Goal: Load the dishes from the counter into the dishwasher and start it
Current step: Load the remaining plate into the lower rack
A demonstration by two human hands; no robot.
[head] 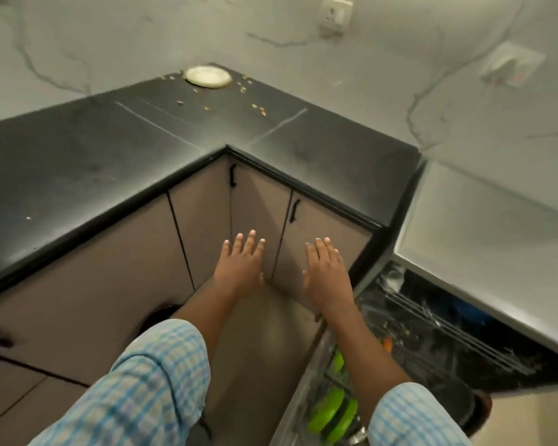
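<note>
A white plate (208, 76) lies at the far corner of the black counter (116, 146), with food crumbs (259, 108) scattered around it. The dishwasher (432, 336) stands open at the lower right, its racks pulled out. Green dishes (332, 410) stand in the lower rack. My left hand (242, 262) and my right hand (326, 272) are stretched forward with straight fingers, palms down, empty, in front of the corner cabinet doors. My right forearm passes over the dishwasher's left edge.
Beige cabinet doors (258, 204) with black handles fill the inner corner under the counter. A grey surface (484, 239) tops the dishwasher on the right. Wall sockets (335, 14) sit on the marble wall. A dark round object (161, 313) lies on the floor at left.
</note>
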